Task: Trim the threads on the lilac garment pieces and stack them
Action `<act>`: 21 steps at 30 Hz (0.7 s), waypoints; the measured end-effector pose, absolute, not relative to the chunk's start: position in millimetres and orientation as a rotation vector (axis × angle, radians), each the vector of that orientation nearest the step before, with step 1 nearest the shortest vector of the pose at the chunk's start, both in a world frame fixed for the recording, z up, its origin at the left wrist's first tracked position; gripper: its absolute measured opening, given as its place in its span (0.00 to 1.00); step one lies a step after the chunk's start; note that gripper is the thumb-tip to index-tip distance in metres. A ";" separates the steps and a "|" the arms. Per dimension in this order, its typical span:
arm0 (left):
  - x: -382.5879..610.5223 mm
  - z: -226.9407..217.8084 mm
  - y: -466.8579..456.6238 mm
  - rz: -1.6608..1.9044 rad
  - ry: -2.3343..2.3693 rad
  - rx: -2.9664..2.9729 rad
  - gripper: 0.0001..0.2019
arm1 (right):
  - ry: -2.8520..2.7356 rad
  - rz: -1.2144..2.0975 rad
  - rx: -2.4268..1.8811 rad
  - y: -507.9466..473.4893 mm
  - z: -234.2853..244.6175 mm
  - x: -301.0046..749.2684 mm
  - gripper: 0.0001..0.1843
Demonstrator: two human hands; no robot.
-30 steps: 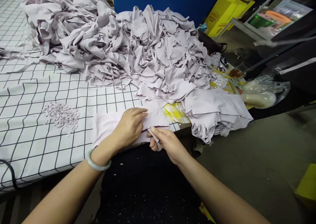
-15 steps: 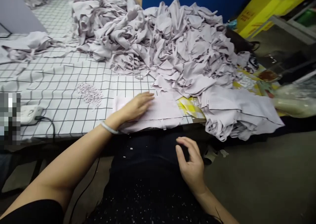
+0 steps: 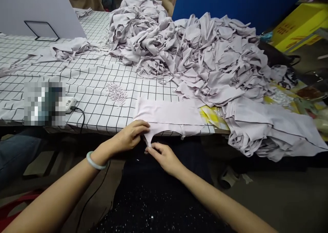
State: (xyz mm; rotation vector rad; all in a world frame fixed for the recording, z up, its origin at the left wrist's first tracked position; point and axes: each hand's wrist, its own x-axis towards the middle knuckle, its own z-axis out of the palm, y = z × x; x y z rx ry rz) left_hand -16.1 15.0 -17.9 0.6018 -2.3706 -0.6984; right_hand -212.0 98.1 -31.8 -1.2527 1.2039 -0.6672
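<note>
One cloth (image 3: pixel 169 111) lies at the table's near edge, one strap (image 3: pixel 150 141) hanging over it. Two hands work there. The right hand (image 3: pixel 165 156) is just below the cloth, thumb and fingers clamped on the strap. The left hand (image 3: pixel 132 134) is at the cloth's near left corner, fingers bent onto it; whether its thumb clamps from beneath I cannot tell. One bracelet (image 3: pixel 93 161) rings the left wrist.

One scrap pile (image 3: pixel 116 93) sits beyond the left hand, its bits too many to count. One large heap (image 3: pixel 205 51) blocks the space behind the cloth. To the right, one stack (image 3: pixel 271 130) overhangs the table (image 3: pixel 94 77), with yellow checked fabric (image 3: pixel 212 116) between it and the cloth. Left are one socket block (image 3: pixel 70 104) and one panel (image 3: pixel 38 7); far back, one blue board (image 3: pixel 215 3) and another person's arm (image 3: pixel 167 2).
</note>
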 end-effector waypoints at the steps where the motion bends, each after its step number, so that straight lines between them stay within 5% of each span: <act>1: -15.9 -18.6 15.8 -0.689 -2.372 0.607 0.23 | 1.230 -0.662 -1.262 107.9 -20.6 -217.6 0.14; 6: -20.9 -21.5 20.1 -0.643 -2.367 0.704 0.11 | 1.235 -0.668 -1.070 121.5 35.6 -233.9 0.19; 11: -23.3 -20.4 19.7 -0.665 -2.368 0.760 0.09 | 0.815 -0.752 -0.910 77.7 83.2 -251.4 0.11; 21: -20.8 -24.6 20.6 -0.678 -2.336 0.780 0.08 | 1.202 -1.140 -1.380 2.4 97.0 -251.0 0.13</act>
